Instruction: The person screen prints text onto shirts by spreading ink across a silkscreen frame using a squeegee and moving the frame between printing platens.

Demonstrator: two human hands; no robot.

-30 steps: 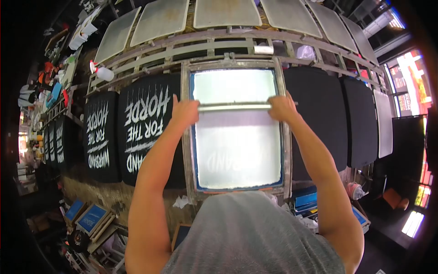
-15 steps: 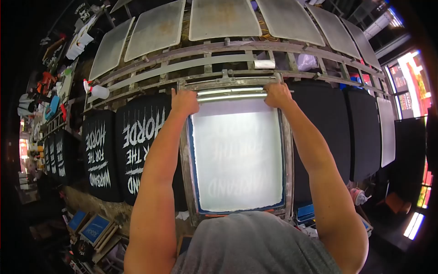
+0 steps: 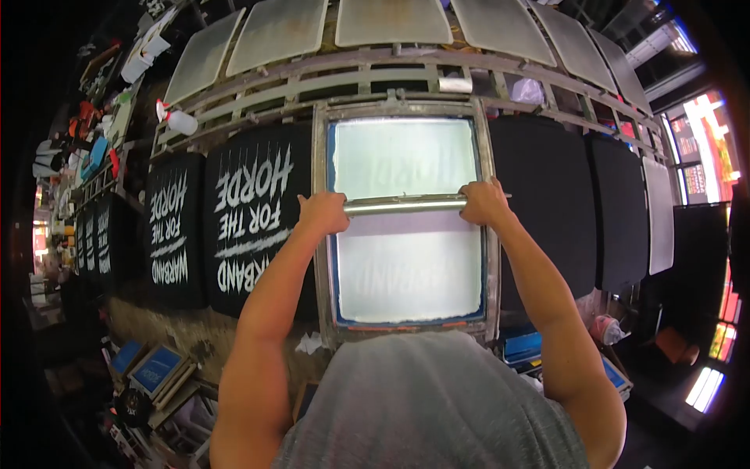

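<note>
"Printed black cloth (image 3: 254,176) lies beyond my left hand (image 3: 324,213). Change?"

"Squeegee (image 3: 402,206) drawn back from the screen's (image 3: 410,270) far end to its middle, likely mid-stroke; that hand and my right hand (image 3: 485,204) grip it, near plain black cloth (image 3: 547,203)."

Two black cloths on the left, the outer one (image 3: 166,266) and the inner one (image 3: 228,270), say "WARBAND", "FOR THE" and "HORDE" in white, upside down. An arm (image 3: 269,297) hides a bit of the inner "WARBAND". Faint letters on the pale screen (image 3: 410,270) and small ones on a blue frame (image 3: 156,369) are too hard to read.
</note>
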